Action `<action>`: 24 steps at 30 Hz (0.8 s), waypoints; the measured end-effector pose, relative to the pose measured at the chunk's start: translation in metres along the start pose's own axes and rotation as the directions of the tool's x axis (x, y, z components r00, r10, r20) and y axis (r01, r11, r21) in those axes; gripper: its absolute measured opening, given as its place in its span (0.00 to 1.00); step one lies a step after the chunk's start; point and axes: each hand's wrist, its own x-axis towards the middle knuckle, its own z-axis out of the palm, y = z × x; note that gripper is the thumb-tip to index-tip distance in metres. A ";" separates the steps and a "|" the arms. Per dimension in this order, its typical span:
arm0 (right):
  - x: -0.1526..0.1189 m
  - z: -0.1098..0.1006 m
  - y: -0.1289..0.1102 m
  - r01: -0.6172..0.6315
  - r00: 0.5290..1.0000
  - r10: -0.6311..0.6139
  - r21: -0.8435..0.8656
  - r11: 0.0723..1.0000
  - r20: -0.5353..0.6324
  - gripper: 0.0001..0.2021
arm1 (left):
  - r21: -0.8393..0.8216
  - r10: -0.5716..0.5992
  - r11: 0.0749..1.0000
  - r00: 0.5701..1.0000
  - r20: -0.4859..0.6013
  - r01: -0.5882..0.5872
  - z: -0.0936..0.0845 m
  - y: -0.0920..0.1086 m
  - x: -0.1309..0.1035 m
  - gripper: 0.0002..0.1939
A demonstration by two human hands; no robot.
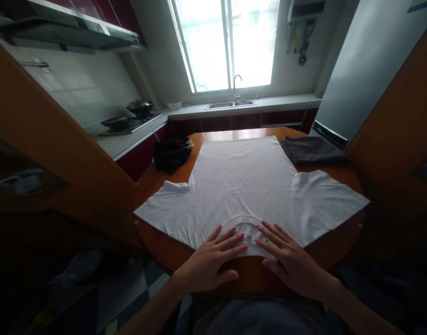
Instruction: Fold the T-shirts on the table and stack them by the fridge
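A white T-shirt (pixel 244 181) lies spread out on a round wooden table (pixel 147 237), its neckline toward me and its hem at the far side. Both sleeves stretch out sideways to the table's edges. My left hand (pixel 213 256) rests flat on the shirt just left of the collar, fingers apart. On the collar's right side, my right hand (pixel 286 253) also lies flat with its fingers spread. Neither hand grips the cloth. A small mark, perhaps a label, shows inside the neck between the hands.
Dark folded cloth (pixel 311 150) lies at the table's far right, and a black bundle of cloth (pixel 171 153) at the far left. Beyond stand a counter with a sink (pixel 230 105) and a stove (pixel 130 124) with pans. A fridge (pixel 367 70) rises on the right.
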 end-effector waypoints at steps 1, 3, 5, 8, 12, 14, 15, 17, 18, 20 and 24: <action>0.004 0.004 -0.001 -0.007 1.000 0.006 -0.009 1.000 -0.031 0.24 | -0.002 -0.020 1.000 0.999 -0.026 0.020 0.002 0.000 0.000 0.34; 0.011 0.012 -0.002 0.003 0.998 -0.005 -0.026 1.000 -0.067 0.26 | -0.002 -0.059 0.998 0.996 -0.070 0.059 0.006 0.001 -0.001 0.32; 0.015 0.020 -0.004 0.032 0.997 -0.035 -0.051 0.998 -0.075 0.28 | 0.001 -0.077 0.997 0.992 -0.102 0.078 0.010 0.002 -0.002 0.30; 0.015 0.029 -0.004 0.044 0.994 -0.054 -0.101 0.994 -0.098 0.26 | 0.018 -0.117 0.992 0.976 -0.185 0.122 0.015 0.003 -0.003 0.29; 0.013 0.032 -0.001 0.030 0.986 -0.049 -0.121 0.992 -0.157 0.24 | 0.015 -0.258 0.961 0.908 -0.329 0.278 0.019 0.003 -0.002 0.27; 0.012 0.032 0.000 0.039 0.986 -0.059 -0.128 0.991 -0.156 0.24 | 0.009 -0.295 0.949 0.897 -0.331 0.315 0.020 0.004 -0.002 0.25; 0.012 0.033 0.000 0.042 0.986 -0.063 -0.136 0.990 -0.153 0.24 | 0.010 -0.300 0.948 0.899 -0.320 0.320 0.020 0.004 -0.001 0.25; 0.012 0.034 0.001 0.042 0.986 -0.066 -0.155 0.987 -0.154 0.24 | 0.010 -0.301 0.948 0.906 -0.298 0.318 0.020 0.006 0.000 0.24; 0.012 0.035 0.002 0.045 0.985 -0.070 -0.165 0.985 -0.154 0.25 | 0.005 -0.304 0.948 0.907 -0.293 0.320 0.019 0.007 0.000 0.24; 0.011 0.037 0.003 0.050 0.985 -0.080 -0.188 0.981 -0.154 0.25 | -0.020 -0.319 0.944 0.901 -0.292 0.328 0.017 0.010 0.001 0.23; 0.011 0.041 0.007 0.058 0.984 -0.097 -0.238 0.969 -0.152 0.25 | -0.110 -0.337 0.941 0.896 -0.289 0.318 0.014 0.013 0.001 0.22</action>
